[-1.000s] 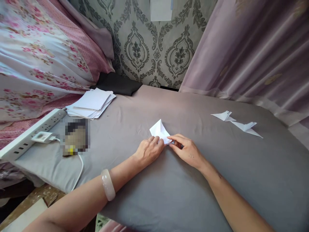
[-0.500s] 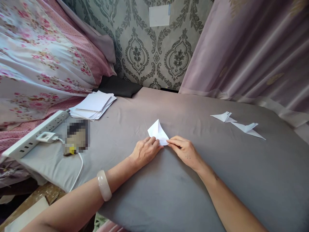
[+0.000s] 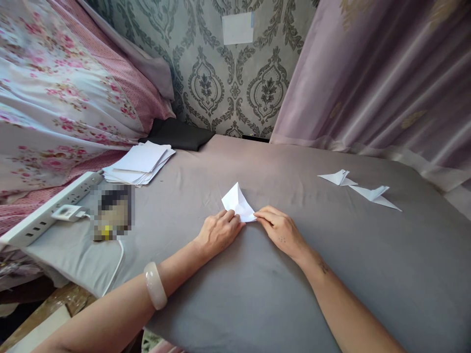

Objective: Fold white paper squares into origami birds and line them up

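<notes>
A small folded sheet of white paper (image 3: 237, 200) lies on the grey cloth in front of me, one pointed corner facing away. My left hand (image 3: 220, 230) presses on its near left edge with bent fingers; the fingertips partly cover the paper. With thumb and forefinger, my right hand (image 3: 276, 226) pinches the paper's right corner. A pale bangle (image 3: 155, 286) circles my left wrist. Two folded paper shapes with pointed ends, one nearer (image 3: 377, 195) and one farther (image 3: 338, 177), rest off to the right.
On the left, a stack of white paper (image 3: 140, 164) lies near a white power strip (image 3: 55, 208) with a plugged-in charger (image 3: 68, 213) and cable. A blurred-out object (image 3: 113, 211) sits beside them. A folded black cloth (image 3: 180, 134) lies at the back, below the patterned wall. Curtains hang on both sides.
Both hands keep their hold on the folded paper, with the left fingers shifted slightly along its near edge. The whole view has moved a little; the other things stay put.
</notes>
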### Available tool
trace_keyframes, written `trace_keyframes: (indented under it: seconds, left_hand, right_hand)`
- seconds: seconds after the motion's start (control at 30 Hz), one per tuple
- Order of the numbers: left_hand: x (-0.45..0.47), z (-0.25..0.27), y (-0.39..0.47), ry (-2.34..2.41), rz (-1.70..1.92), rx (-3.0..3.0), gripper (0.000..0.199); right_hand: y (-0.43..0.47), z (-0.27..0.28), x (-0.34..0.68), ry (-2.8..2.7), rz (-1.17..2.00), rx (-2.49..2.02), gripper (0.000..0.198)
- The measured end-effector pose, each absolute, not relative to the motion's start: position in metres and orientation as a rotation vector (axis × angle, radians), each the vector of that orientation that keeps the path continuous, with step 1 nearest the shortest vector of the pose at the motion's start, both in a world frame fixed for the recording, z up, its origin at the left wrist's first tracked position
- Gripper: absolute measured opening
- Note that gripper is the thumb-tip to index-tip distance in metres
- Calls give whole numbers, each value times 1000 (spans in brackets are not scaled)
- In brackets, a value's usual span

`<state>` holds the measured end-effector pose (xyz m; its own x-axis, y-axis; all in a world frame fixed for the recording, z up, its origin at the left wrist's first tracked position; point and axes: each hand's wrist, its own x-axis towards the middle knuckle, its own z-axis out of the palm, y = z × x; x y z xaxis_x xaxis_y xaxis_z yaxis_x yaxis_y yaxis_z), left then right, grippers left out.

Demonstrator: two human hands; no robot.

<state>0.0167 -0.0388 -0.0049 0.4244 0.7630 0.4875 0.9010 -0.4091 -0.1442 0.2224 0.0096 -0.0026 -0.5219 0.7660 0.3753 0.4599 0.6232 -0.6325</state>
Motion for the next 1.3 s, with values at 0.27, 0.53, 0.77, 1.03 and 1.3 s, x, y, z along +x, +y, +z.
trace_keyframes:
  seconds: [0.27,0.53,0.77,1.03,1.3]
  left_hand:
    - [17,-4,-39,-1415,-501,-2301,31]
    - [16,-5,-40,-1459,-465,-2306,30]
    - [17,-5,-40,-1518,-421,-2332,32]
    - [17,-4,-41,-1522,-422,-2346,32]
    - [16,-4,-41,-1540,-397,-2370,32]
  right_hand:
    - [7,-4,218,-2114,780,-1079,25]
    - [12,-10,220,-2049,926,-1003,21]
    - [11,-6,221,-2113,821,-966,22]
    - [10,-7,220,-2166,676,-958,22]
    - [10,-9,219,-2173,612,-991,23]
